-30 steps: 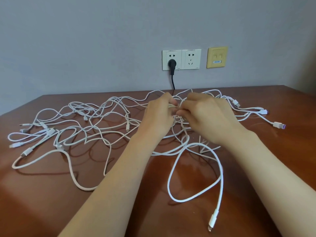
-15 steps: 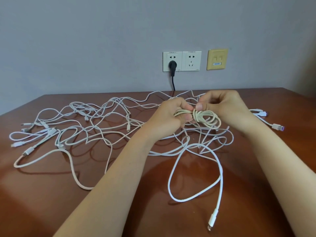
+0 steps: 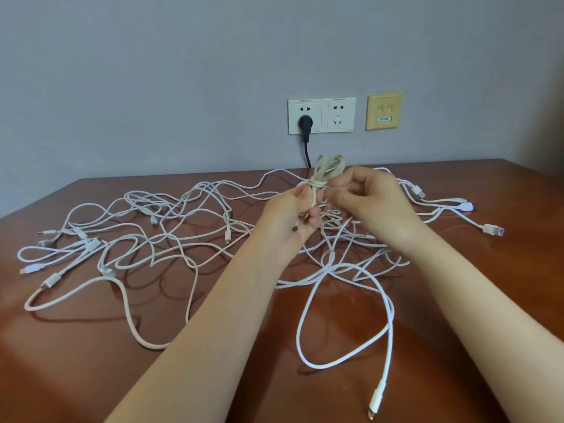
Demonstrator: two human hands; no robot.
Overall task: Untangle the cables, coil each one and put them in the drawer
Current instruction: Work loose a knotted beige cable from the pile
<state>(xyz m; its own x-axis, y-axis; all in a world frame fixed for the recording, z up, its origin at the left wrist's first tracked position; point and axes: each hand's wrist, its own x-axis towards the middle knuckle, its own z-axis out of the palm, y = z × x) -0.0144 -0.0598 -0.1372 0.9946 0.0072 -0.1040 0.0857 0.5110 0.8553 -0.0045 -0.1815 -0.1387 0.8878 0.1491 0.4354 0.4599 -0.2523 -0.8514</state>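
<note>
Now a small cream-coloured coiled cable (image 3: 328, 167) stands upright in the left hand (image 3: 290, 221), whose fingers and thumb are curled round its lower half. A few turns of the same cord cinch the bundle at its waist, and its loops fan out above the fist. The part inside the palm is hidden. The right hand (image 3: 374, 203) sits just beside the coil at that waist, fingers bent; whether its fingertips pinch a strand or merely touch it is hard to make out.

Beneath both hands spreads a loose tangle of thin white cables (image 3: 227, 233). Where one cable ends and another begins cannot be told, and the forearms cover part of the heap. One long white cable loop (image 3: 303, 315) reaches toward the near edge.

All of it lies on a glossy reddish-brown wooden table (image 3: 91, 377), cut off at both sides. Behind is a plain grey-blue wall (image 3: 152, 71) with a white double socket (image 3: 338, 115), a black plug (image 3: 305, 123) in its left half, and a yellowish square wall plate (image 3: 384, 111).
</note>
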